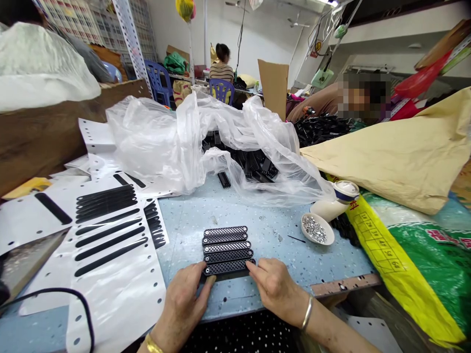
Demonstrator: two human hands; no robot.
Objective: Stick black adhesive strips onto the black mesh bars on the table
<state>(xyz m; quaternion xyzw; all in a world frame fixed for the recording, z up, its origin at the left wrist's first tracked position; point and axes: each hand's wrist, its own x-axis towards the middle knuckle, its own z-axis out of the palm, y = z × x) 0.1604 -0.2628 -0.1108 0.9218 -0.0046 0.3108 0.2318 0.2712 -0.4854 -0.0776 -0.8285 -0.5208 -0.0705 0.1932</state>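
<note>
Several black bars (228, 256) with a crosshatched top and a small silver dot at their ends lie side by side on the blue speckled table (235, 211). My left hand (185, 294) pinches the left end of the nearest bar (230, 267), thumb on its near side and fingertips at the row's edge. At that bar's right end, my right hand (274, 284) closes with its thumb and fingertips against it. A small white bowl of silver rivet-like pieces (315, 229) stands beyond my right hand.
White sheets (114, 299) with black strips (110, 242) cover the left side, with a black cable (79, 294) across them. A clear plastic bag (158, 142) holds many black parts (253, 164). A white bottle (327, 208) and a yellow-green sack (408, 255) are at right. Other people sit behind.
</note>
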